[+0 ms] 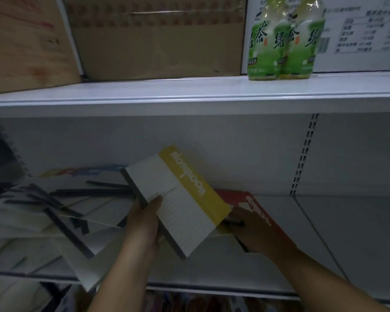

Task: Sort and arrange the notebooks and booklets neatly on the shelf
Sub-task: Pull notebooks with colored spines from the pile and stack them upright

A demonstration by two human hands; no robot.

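Notebook with the yellow band [178, 206] up off the shelf [336, 233], gripped in the left hand [144, 224]: thumb pressed on the white cover near the grey edge, fingers underneath and out of sight. Long axis on a diagonal, far end up and to the left toward the back panel, near end down and to the right. Yellow band along the right-hand long edge, lettering running its length. Cover tilted, facing up and toward the camera. Right hand [254, 230] just beside the near right corner of that notebook, lying over the red notebook [232, 195], itself seemingly flat on the shelf on roughly the same slant. Fingertips hidden behind the yellow corner, so impossible to tell whether gripping, pinching or merely resting. Left of both hands, a loose heap of booklets [54, 210], dark spines pointing every which way, one at least overhanging the front lip. Likely next move: a turn of the held notebook to square its long edge with the red one, then down on top or alongside, with the left hand as carrier and the right hand nearer the landing spot. Risk: far corner catching the heap.
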